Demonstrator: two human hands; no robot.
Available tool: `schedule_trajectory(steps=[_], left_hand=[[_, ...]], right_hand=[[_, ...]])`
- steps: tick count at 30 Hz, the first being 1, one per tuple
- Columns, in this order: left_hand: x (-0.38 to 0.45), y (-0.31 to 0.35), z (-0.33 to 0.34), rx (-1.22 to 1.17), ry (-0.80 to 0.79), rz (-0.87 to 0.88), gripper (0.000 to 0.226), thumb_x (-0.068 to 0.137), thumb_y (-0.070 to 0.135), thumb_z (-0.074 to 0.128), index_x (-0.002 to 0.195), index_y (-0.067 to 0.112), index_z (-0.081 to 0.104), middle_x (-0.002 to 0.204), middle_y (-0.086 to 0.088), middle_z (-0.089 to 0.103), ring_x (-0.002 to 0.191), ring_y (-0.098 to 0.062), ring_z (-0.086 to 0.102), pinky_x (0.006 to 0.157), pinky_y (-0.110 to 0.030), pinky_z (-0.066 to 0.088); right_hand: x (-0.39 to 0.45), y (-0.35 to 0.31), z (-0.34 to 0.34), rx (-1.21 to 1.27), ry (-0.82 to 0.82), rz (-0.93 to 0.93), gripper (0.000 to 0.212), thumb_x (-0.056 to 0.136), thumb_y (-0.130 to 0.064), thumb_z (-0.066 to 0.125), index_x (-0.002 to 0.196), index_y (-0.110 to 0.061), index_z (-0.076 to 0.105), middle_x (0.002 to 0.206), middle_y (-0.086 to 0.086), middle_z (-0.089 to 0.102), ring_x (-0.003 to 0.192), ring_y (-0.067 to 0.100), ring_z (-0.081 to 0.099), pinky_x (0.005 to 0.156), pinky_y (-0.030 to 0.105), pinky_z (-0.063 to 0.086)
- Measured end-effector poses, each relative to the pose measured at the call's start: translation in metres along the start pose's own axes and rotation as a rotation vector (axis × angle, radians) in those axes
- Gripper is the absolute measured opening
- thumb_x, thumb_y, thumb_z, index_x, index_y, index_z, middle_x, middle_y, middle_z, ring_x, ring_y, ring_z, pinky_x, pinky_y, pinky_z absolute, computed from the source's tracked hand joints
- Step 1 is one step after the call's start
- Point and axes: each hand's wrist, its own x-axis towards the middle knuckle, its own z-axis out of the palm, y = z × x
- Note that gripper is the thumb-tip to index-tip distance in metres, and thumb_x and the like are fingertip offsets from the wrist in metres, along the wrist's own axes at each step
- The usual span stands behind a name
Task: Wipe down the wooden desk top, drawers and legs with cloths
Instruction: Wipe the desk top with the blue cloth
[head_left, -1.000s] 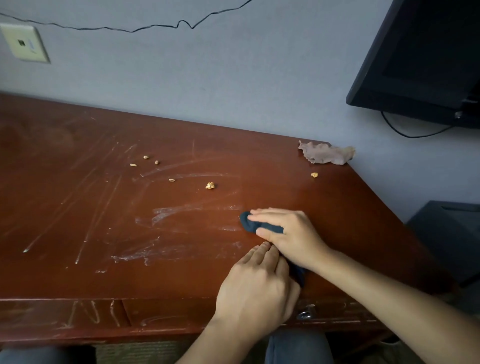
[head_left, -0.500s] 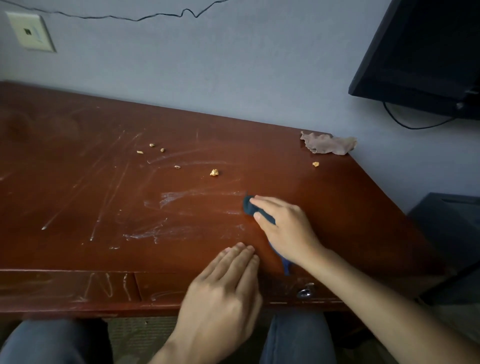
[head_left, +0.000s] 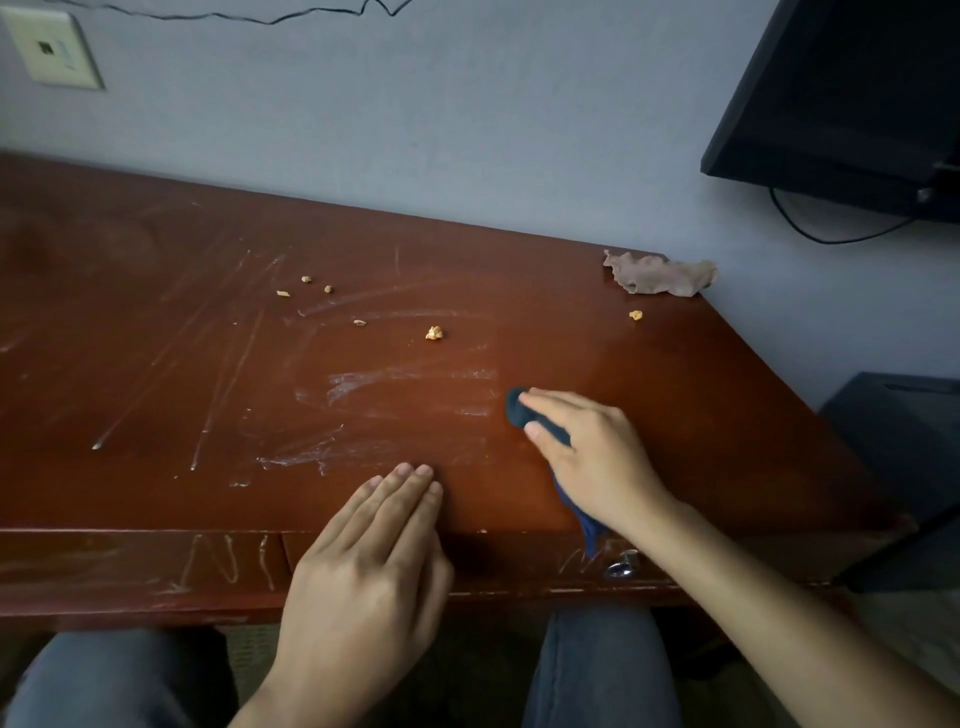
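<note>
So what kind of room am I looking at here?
Probably a bedroom or hotel room: a scuffed wooden desk against a painted wall, a wall-mounted TV and a wall plate.

Likely home or hotel room: scratched wooden counter (head_left: 156, 364) against painted wall, wall plate (head_left: 49, 49), mounted dark screen (head_left: 852, 88), carpeted floor (head_left: 249, 660).

Glossy, scratched wooden desk top (head_left: 156, 364); soft dark blue cloth (head_left: 519, 408); crumpled tan cloth (head_left: 660, 275).
</note>
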Motion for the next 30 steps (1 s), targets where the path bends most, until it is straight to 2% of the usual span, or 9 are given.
schedule_trajectory(steps=[2,4,8,11,15,19,24,28,30], left_hand=[[0.0,0.001,0.001,-0.006,0.014,-0.008,0.042,0.098,0.028,0.051,0.128,0.007,0.072,0.137,-0.009,0.066,0.131,-0.021,0.06,0.115,-0.039,0.042],[0.002,0.004,0.001,0.002,0.029,-0.024,0.041,0.097,0.028,0.052,0.126,0.007,0.074,0.134,-0.009,0.067,0.128,-0.022,0.062,0.113,-0.039,0.045],[0.007,0.009,0.001,0.019,0.061,-0.07,0.04,0.092,0.026,0.054,0.116,0.006,0.078,0.125,-0.011,0.072,0.121,-0.023,0.067,0.107,-0.043,0.05],[0.007,0.008,0.001,0.02,0.061,-0.068,0.04,0.091,0.027,0.054,0.115,0.006,0.078,0.124,-0.01,0.072,0.121,-0.021,0.066,0.107,-0.043,0.05],[0.006,0.008,0.002,0.017,0.067,-0.074,0.04,0.093,0.028,0.054,0.117,0.007,0.078,0.127,-0.009,0.071,0.123,-0.021,0.065,0.107,-0.042,0.051],[0.0,0.005,0.006,0.007,0.05,-0.033,0.043,0.094,0.029,0.054,0.127,0.006,0.073,0.136,-0.01,0.066,0.132,-0.023,0.06,0.112,-0.045,0.048],[-0.011,-0.002,0.004,0.093,-0.052,0.061,0.059,0.095,0.039,0.054,0.146,0.009,0.056,0.155,-0.009,0.05,0.147,-0.024,0.044,0.119,-0.047,0.035],[-0.012,0.0,0.001,0.126,-0.094,0.03,0.066,0.093,0.048,0.056,0.148,0.011,0.055,0.156,-0.007,0.048,0.148,-0.024,0.042,0.118,-0.05,0.036],[-0.012,0.0,0.0,0.133,-0.109,0.024,0.068,0.093,0.051,0.055,0.148,0.011,0.055,0.156,-0.007,0.048,0.148,-0.024,0.042,0.118,-0.05,0.036]], right_hand=[[-0.012,-0.017,0.004,0.024,-0.045,-0.076,0.04,0.098,-0.018,0.067,0.138,-0.018,0.064,0.141,-0.004,0.062,0.13,0.004,0.052,0.121,0.021,0.029],[-0.023,-0.034,0.009,0.044,-0.086,-0.133,0.042,0.097,-0.018,0.068,0.139,-0.019,0.063,0.141,-0.004,0.062,0.129,0.002,0.051,0.117,0.009,0.02],[-0.034,-0.059,0.018,0.014,-0.129,-0.163,0.043,0.099,-0.021,0.066,0.141,-0.016,0.06,0.143,-0.001,0.061,0.134,0.011,0.053,0.117,0.016,0.024],[-0.029,-0.057,0.015,0.019,-0.137,-0.154,0.042,0.1,-0.023,0.065,0.141,-0.018,0.061,0.142,-0.003,0.061,0.133,0.01,0.054,0.115,0.018,0.031],[-0.007,-0.026,0.005,-0.046,-0.001,-0.031,0.033,0.097,-0.02,0.068,0.13,-0.017,0.07,0.132,-0.001,0.069,0.12,0.02,0.065,0.106,0.037,0.051],[0.018,0.002,-0.001,-0.117,0.077,0.112,0.034,0.1,-0.02,0.065,0.133,-0.013,0.067,0.134,0.003,0.068,0.121,0.023,0.065,0.104,0.033,0.05],[0.001,-0.02,0.008,-0.127,0.021,-0.024,0.037,0.1,-0.021,0.062,0.137,-0.014,0.065,0.139,0.003,0.065,0.127,0.022,0.061,0.11,0.037,0.048],[-0.026,-0.048,0.019,-0.064,-0.089,-0.234,0.04,0.1,-0.027,0.059,0.139,-0.017,0.064,0.14,0.0,0.064,0.129,0.016,0.058,0.114,0.029,0.042],[-0.028,-0.05,0.017,-0.031,-0.149,-0.28,0.042,0.101,-0.027,0.06,0.142,-0.019,0.06,0.144,-0.002,0.061,0.134,0.01,0.053,0.117,0.025,0.037]])
